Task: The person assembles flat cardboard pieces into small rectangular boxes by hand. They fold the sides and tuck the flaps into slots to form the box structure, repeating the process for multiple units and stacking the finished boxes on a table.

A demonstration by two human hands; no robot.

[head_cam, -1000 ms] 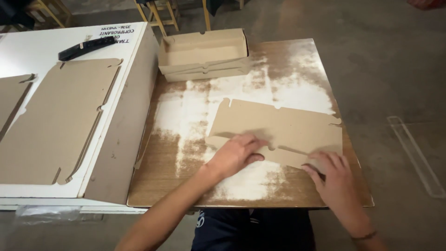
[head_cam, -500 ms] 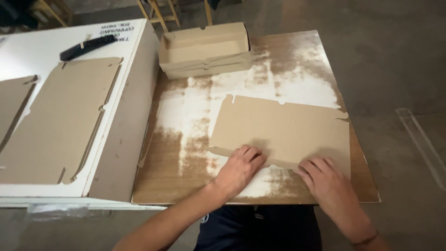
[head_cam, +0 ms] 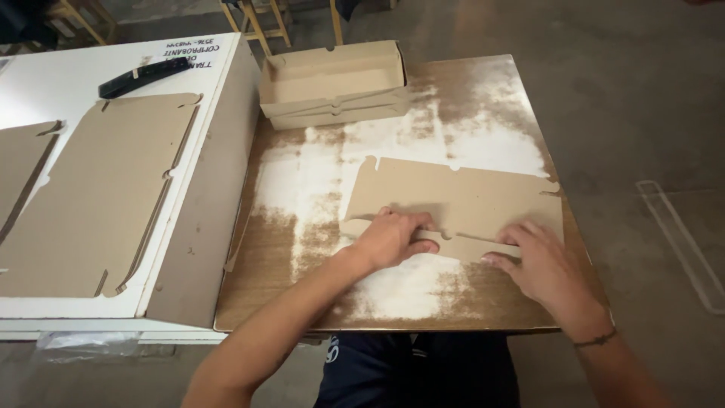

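Observation:
A flat brown cardboard blank [head_cam: 461, 193] with cut tabs lies on a worn wooden table [head_cam: 302, 227]. Its near long strip is bent along a crease. My left hand [head_cam: 393, 238] presses on that strip near its left end, fingers curled over the fold. My right hand [head_cam: 540, 264] lies on the strip's right end, fingers spread toward the blank's edge. Both hands touch only this blank.
A folded, open-topped cardboard box [head_cam: 332, 75] stands at the table's far edge. To the left, a white table [head_cam: 60, 83] holds large flat cardboard blanks [head_cam: 98, 196] and a black flat object [head_cam: 143, 75]. Wooden chair legs [head_cam: 257, 23] stand beyond, on a concrete floor.
Half a second ago the blank lay flat under both hands at its near edge. Now the near strip is folded along its crease and both hands rest on it.

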